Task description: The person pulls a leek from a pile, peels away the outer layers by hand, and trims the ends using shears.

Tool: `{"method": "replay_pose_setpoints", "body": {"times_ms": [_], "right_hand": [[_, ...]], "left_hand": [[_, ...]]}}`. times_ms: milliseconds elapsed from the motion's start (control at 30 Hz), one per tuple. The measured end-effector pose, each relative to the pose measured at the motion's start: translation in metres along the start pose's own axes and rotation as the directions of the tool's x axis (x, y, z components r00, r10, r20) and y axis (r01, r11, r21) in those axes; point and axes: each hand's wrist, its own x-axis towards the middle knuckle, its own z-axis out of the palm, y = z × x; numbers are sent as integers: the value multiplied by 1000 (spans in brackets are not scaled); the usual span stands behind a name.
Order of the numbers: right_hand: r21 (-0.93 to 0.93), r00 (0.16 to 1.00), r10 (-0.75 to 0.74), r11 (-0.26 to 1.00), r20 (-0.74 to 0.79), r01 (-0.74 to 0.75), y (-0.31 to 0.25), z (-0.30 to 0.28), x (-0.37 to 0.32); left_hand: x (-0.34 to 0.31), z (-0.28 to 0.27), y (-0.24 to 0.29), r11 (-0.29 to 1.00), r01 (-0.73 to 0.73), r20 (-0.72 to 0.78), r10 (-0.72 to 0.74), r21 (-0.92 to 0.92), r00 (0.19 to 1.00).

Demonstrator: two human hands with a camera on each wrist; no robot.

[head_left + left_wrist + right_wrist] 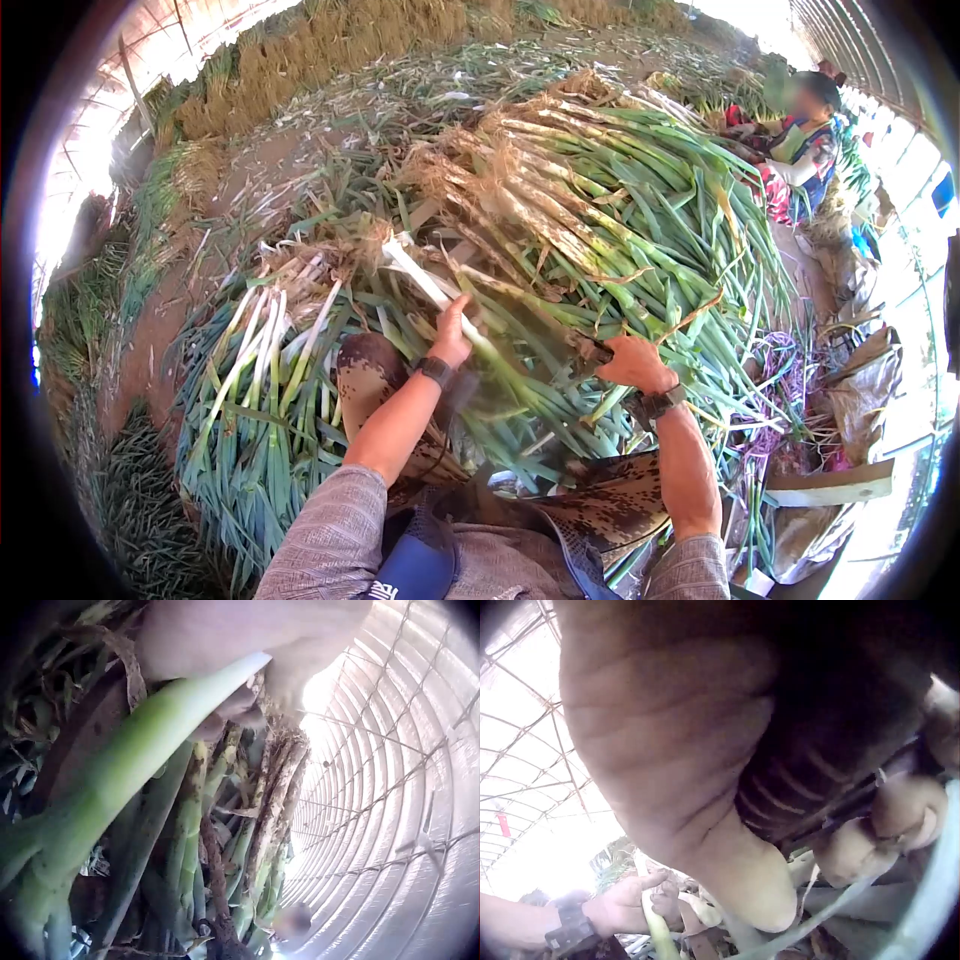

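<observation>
My left hand (pixel 452 338) grips a peeled green onion (pixel 418 272) by its white shank; its roots point up and away and its green leaves hang toward my lap. In the left wrist view, the pale-to-green stalk (pixel 142 746) of that onion runs down from the hand. My right hand (pixel 640 363) is curled round a dark tool (pixel 590 348), apart from the onion on its right. A ribbed dark grip (pixel 780 791) shows inside that palm in the right wrist view; most of the tool is hidden. Ahead of both hands lies a heap of unpeeled, soil-stained green onions (pixel 560 215).
Cleaned green onions (pixel 265 350) with white shanks lie left of my knee (pixel 365 370). Leaf scraps cover the ground behind. Purple twine (pixel 775 385) and a wooden board (pixel 830 485) lie at right. Another person (pixel 810 150) sits at the far right, near the arched wall.
</observation>
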Motion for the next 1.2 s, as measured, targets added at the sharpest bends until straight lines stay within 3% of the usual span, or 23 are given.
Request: {"method": "replay_pose_setpoints", "body": {"times_ms": [67,133,267,333,400,467,567,733,833,933,1067,1133,1200], "right_hand": [[3,999,5,1000,37,-5,5,3,-3],[-10,984,68,998,166,-67,-3,-7,-12],[-50,997,80,996,16,-79,16,3,-19],[-79,990,121,990,78,-115,8,-11,-27],[-19,993,114,993,-16,-115,4,-18,-33],[-45,992,129,991,-15,-130,3,-23,-31],[-139,1000,-11,990,-11,10,2,-32,-26],[-199,999,-39,979,17,42,2,-34,2],[-245,987,-108,960,117,135,-3,-36,11],[-210,992,-36,976,122,61,-6,-41,20],[-240,977,-86,962,194,133,-8,-47,19],[-185,997,-10,982,83,25,3,-48,24],[-218,993,-34,974,114,58,11,-46,24]], "left_hand": [[-5,2,0,998,50,18,-49,-29,999],[-1,-1,-4,999,41,145,-40,-2,989],[-10,6,-1,994,110,190,-103,-28,976],[-5,10,-3,989,144,206,-137,-21,969],[-6,15,-8,990,143,202,-142,8,969],[-9,20,-10,987,160,203,-160,17,966],[1,20,-20,985,169,235,-160,-19,959],[-9,25,-22,984,177,260,-167,-14,951],[-14,28,-20,981,195,242,-187,-11,952],[-17,29,-21,974,222,252,-207,-34,945],[-26,33,-16,965,262,296,-246,-16,923],[-24,33,-20,960,280,349,-261,-6,900],[-21,34,-23,955,296,404,-278,18,871]]}}
